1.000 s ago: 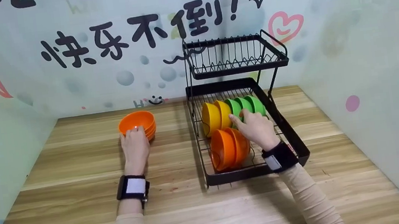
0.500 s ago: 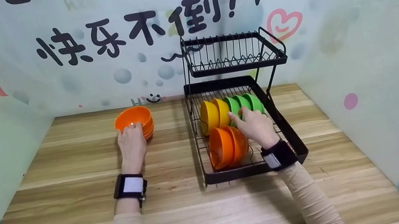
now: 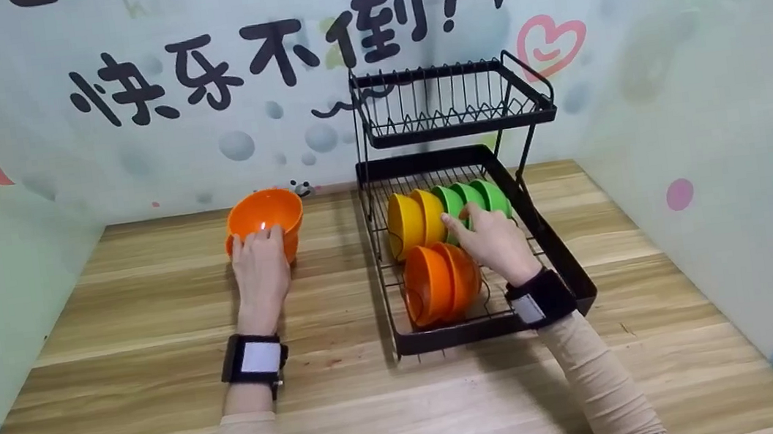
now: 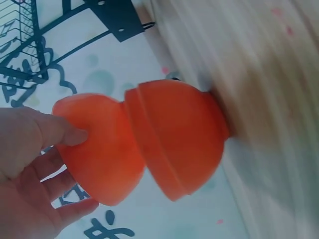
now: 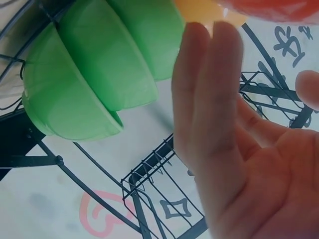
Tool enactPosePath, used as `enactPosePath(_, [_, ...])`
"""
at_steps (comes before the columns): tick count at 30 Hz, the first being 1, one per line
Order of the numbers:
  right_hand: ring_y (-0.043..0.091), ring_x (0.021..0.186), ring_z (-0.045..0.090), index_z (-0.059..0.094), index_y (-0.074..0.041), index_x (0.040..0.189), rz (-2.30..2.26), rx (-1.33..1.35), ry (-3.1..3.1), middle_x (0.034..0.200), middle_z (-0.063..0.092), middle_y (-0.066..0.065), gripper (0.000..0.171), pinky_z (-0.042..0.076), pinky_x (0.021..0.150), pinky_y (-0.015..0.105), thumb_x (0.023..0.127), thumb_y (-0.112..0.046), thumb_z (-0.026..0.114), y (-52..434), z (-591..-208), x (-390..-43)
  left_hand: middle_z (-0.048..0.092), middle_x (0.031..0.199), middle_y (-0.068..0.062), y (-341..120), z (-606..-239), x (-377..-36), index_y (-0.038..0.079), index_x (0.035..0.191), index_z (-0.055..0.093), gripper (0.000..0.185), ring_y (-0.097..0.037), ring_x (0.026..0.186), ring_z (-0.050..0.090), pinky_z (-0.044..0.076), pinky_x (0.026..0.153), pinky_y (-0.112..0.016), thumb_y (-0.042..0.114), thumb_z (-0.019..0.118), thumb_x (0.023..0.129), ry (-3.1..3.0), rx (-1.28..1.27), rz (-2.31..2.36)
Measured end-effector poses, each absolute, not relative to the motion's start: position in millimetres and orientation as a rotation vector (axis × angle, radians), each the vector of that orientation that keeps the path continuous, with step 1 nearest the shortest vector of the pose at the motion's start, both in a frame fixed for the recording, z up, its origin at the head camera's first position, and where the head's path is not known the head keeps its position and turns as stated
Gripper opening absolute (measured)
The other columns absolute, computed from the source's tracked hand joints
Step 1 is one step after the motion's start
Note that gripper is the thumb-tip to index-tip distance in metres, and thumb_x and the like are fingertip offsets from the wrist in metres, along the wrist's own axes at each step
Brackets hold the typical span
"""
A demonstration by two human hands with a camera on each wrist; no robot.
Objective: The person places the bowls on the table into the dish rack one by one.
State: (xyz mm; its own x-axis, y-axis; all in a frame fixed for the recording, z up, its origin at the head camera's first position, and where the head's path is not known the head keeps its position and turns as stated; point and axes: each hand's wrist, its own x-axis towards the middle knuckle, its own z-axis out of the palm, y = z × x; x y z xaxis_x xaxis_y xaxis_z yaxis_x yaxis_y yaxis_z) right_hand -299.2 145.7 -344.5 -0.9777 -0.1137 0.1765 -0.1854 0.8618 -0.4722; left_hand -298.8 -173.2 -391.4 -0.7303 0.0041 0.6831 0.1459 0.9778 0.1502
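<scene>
At the back left of the table, my left hand (image 3: 261, 280) pinches the rim of an orange bowl (image 4: 107, 154), thumb outside. That bowl is tilted and partly raised above the other stacked orange bowls (image 4: 179, 132), which rest on the wood. My right hand (image 3: 496, 240) hovers over the black dish rack (image 3: 571, 275), fingers extended and thumb apart, holding nothing. Closest to its fingers are several green bowls (image 5: 89, 64) standing on edge. Two yellow bowls (image 3: 406, 225) line up left of the green ones, and two orange rack bowls (image 3: 432, 285) stand in the front row.
An upper wire tier (image 3: 457, 101) rises over the rear of the rack. The wooden table (image 3: 351, 413) runs back to a printed wall (image 3: 320, 159), with side walls at left and right.
My left hand has lifted the top orange bowl up and slightly right out of its stack. The right hand stays where it was; the head view has tilted slightly down.
</scene>
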Motion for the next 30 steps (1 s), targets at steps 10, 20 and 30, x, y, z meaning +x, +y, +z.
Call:
enactPosePath(10, [0.017,0.071,0.063,0.053,-0.008,0.124,1.374,0.292,-2.75,0.093,0.062,0.016,0.047,0.055,0.062,0.026,0.096,-0.046,0.046,141.9,-337.3,-299.1,0.071,0.093,-0.016,-130.9,-370.4,-286.4,0.003,0.095,0.065,0.02,-0.035,0.092,0.065,0.04,0.103,-0.056,-0.007,0.062,0.078,-2.286,-0.271,-0.226])
enactPosePath(20, [0.028,0.099,0.062,0.04,-0.007,0.135,1.898,0.406,-2.474,0.125,0.054,0.025,0.047,0.056,0.08,0.028,0.097,-0.033,0.051,135.3,-329.9,-292.8,0.071,0.101,-0.011,-76.2,-365.0,-264.6,0.008,0.1,0.067,0.027,-0.027,0.099,0.066,0.044,0.1,-0.053,-0.006,0.067,0.077,-2.17,-0.598,-0.19])
enactPosePath(30, [0.021,0.105,0.063,0.025,-0.017,0.146,2.243,0.415,-2.277,0.138,0.047,0.016,0.053,0.055,0.086,0.03,0.098,-0.027,0.048,135.1,-327.1,-289.6,0.07,0.094,-0.005,-49.6,-366.5,-252.9,0.012,0.099,0.069,0.019,-0.02,0.093,0.064,0.047,0.099,-0.049,0.0,0.064,0.085,-1.995,-0.727,-0.097])
